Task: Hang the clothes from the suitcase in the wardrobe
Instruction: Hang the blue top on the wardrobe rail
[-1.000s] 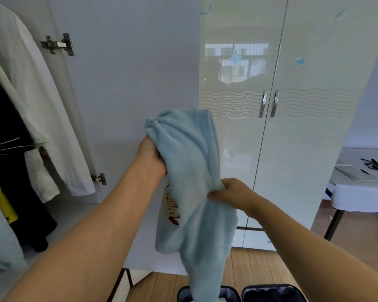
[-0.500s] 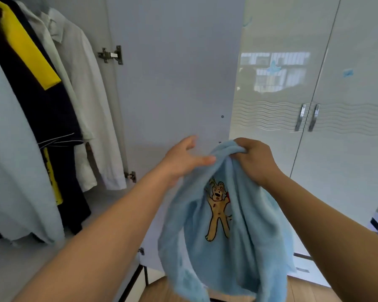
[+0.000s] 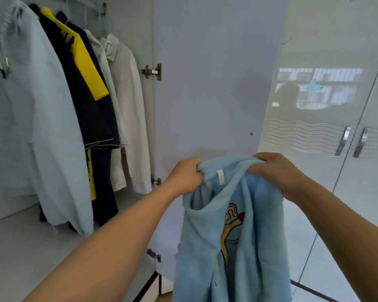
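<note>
Clearly the step in hand is readying one garment: the left hand [image 3: 187, 173] and the right hand [image 3: 277, 171] each grip a bunch of the neck edge of a pale blue fleece top [image 3: 234, 236], held up in front of the person, with its white label and a cartoon print showing. It hangs clear of the wardrobe [image 3: 13, 240], whose left compartment stands open beside the open door [image 3: 205, 83].

No hanger is in either hand, so the next move probably calls for freeing one hand to fetch one, then feeding it into the neck opening (the limp fleece will sag if held at one point only).

On the rail hang a pale shirt [image 3: 52, 127], a dark garment with yellow [image 3: 90, 99] and a white shirt [image 3: 127, 105]; spare hangers may be up there, but the blur hides them. To the right are glossy closed doors [image 3: 336, 192] with metal handles [image 3: 352, 141].
</note>
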Demonstrator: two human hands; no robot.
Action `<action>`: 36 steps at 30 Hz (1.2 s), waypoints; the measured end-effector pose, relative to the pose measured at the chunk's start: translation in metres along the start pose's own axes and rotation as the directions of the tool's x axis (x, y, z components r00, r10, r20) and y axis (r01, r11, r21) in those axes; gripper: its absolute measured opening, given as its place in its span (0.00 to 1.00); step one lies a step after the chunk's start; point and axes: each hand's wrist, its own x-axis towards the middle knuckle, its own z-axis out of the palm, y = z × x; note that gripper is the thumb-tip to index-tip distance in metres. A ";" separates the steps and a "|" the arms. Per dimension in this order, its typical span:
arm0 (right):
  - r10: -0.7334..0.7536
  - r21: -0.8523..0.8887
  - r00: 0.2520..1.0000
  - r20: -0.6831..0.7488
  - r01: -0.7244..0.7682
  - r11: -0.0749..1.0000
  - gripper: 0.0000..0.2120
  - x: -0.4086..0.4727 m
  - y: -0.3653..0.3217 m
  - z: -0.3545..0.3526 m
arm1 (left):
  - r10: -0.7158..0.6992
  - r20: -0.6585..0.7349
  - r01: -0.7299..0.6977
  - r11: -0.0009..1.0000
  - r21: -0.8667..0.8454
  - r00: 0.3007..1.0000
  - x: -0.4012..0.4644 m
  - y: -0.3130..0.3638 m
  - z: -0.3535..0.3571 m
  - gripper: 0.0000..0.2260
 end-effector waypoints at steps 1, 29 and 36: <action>0.022 0.116 0.995 0.099 -0.034 0.993 0.08 0.000 -0.009 -0.001 | -0.032 -0.077 0.027 0.997 -0.068 0.996 0.000 0.003 -0.009 0.07; -0.070 0.306 0.995 -0.072 0.088 0.948 0.03 0.114 -0.170 0.133 | -0.321 -0.300 0.438 0.609 0.661 0.898 -0.021 -0.105 -0.283 0.09; 0.040 0.736 0.970 0.238 -0.207 0.644 0.09 0.121 -0.260 0.179 | -0.253 -0.295 0.237 0.967 -0.087 0.922 -0.022 -0.118 -0.377 0.07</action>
